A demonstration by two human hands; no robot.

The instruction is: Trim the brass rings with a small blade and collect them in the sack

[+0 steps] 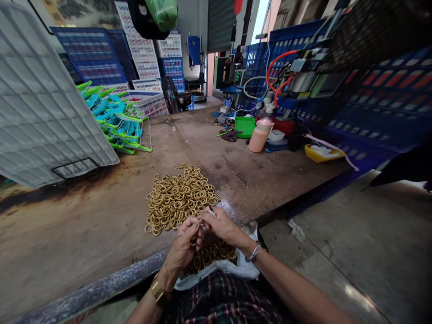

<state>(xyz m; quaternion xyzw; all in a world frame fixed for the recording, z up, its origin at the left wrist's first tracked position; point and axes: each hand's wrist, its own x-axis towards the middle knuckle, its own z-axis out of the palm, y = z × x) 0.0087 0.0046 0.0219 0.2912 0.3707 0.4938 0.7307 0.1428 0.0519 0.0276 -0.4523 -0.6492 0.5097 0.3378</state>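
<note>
My left hand is closed on brass-coloured rings, several of them tucked in its curled fingers. My right hand meets it at the fingertips, closed round a small dark and silver tool whose exact kind I cannot make out. One ring shows between the two hands, partly covered by fingers. Just beyond them a pile of loose brass rings lies on the worktable. Below my hands, in my lap, an open white bag holds more rings.
Green and turquoise clip hangers lie at the left beside a grey-white ribbed panel. A pink bottle, a green tray and a yellow dish stand at the right. Blue crates rise behind a machine with red hoses.
</note>
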